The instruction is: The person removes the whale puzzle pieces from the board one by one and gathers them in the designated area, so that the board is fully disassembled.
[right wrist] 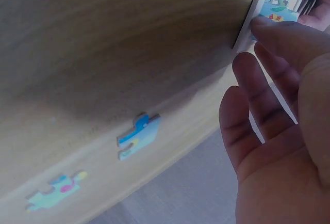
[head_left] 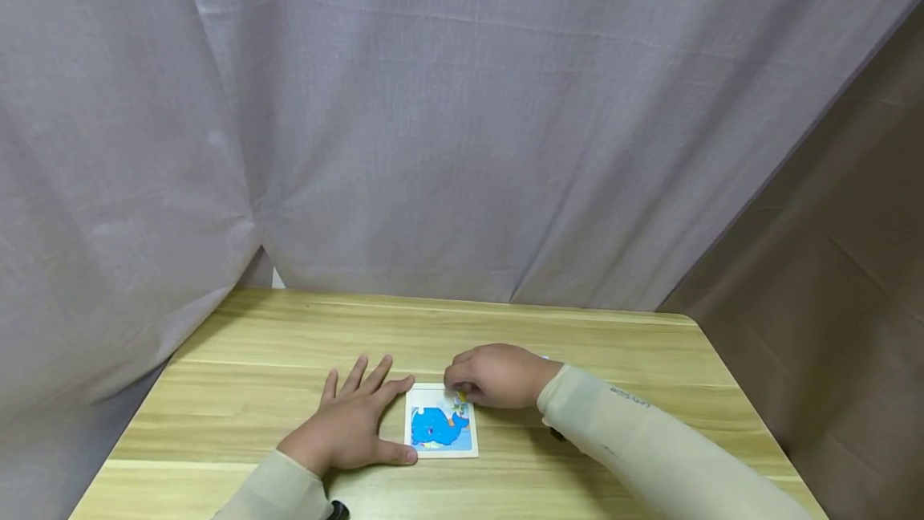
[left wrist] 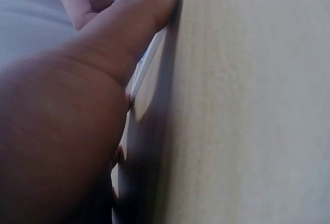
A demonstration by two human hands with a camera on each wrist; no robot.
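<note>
A small framed jigsaw puzzle [head_left: 442, 430] with a blue whale lies flat on the wooden table, its rim pale. My left hand [head_left: 354, 424] rests spread beside its left edge, thumb at the lower left corner and index fingertip at the upper left. Over the upper right corner, my right hand [head_left: 498, 375] pinches a puzzle piece between thumb and index finger; the fingers hide most of the piece. In the right wrist view the right thumb [right wrist: 278, 33] lies at the frame's edge, and the other fingers curl loosely.
Two loose puzzle pieces lie on the table beyond my right hand: a blue-edged piece [right wrist: 139, 136] and a pale green one with a pink spot [right wrist: 56, 190]. A grey curtain [head_left: 433, 143] hangs behind the table's far edge.
</note>
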